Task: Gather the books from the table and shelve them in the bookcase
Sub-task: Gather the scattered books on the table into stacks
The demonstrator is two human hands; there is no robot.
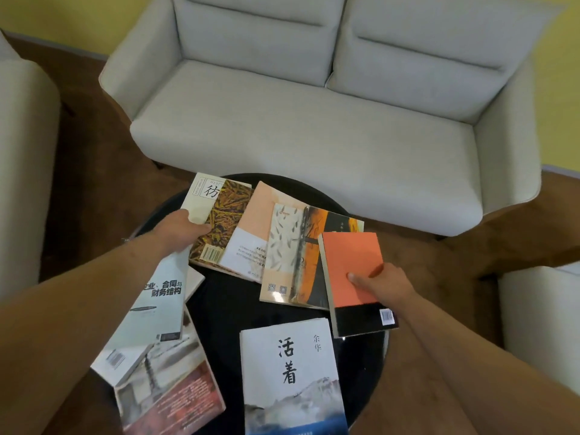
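Books lie scattered over the round black table (226,296) below me, some overlapping. Nearest me, a white book (292,372) reads 活着 in large black brush characters, with 余华 smaller to their right. At my left, a pale grey book (160,312) carries bold lines I read partly as 合同与 and 财务结构, and it lies over a book with a reddish cover (175,394). My left hand (179,227) is closed on the near edge of a book with a brown straw-patterned cover (224,215), thumb on top, beside a cream panel showing 彷. Next to it sit a peach and white book (251,233) and a book with fish on its cover (290,255). My right hand (386,284) rests flat with loosely spread fingers on an orange and black book (351,271), barcode at its near corner. A pale sofa (314,114) stands beyond the table
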